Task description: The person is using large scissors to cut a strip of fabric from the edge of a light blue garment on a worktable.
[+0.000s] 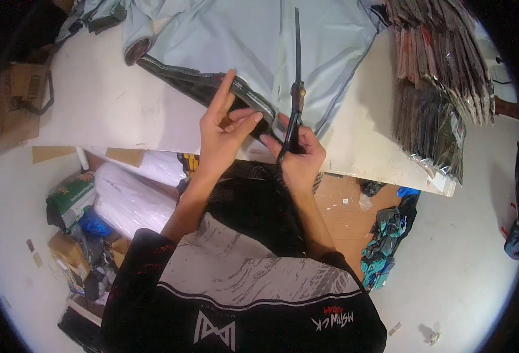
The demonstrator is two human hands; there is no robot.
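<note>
A pale blue-grey garment (230, 41) is spread over the white table, with a dark band along its near edge (195, 79). My left hand (221, 126) is at this edge, its index finger stretched along the band and the thumb and other fingers bent around the fabric. Black scissors (298, 82) are held in my right hand (303, 156), their long blades pointing away from me over the garment. The blades look closed. My right thumb and fingertips are close to the right end of the dark band; whether they also pinch it is hard to see.
Stacked garments in clear plastic (430, 100) lie at the table's right end. The white table (89, 112) ends just before my body. Below left are white plastic-wrapped bundles (130, 191), a green bag (71, 200) and cardboard boxes (71, 253). Dark and teal cloth (386, 241) lies on the floor at right.
</note>
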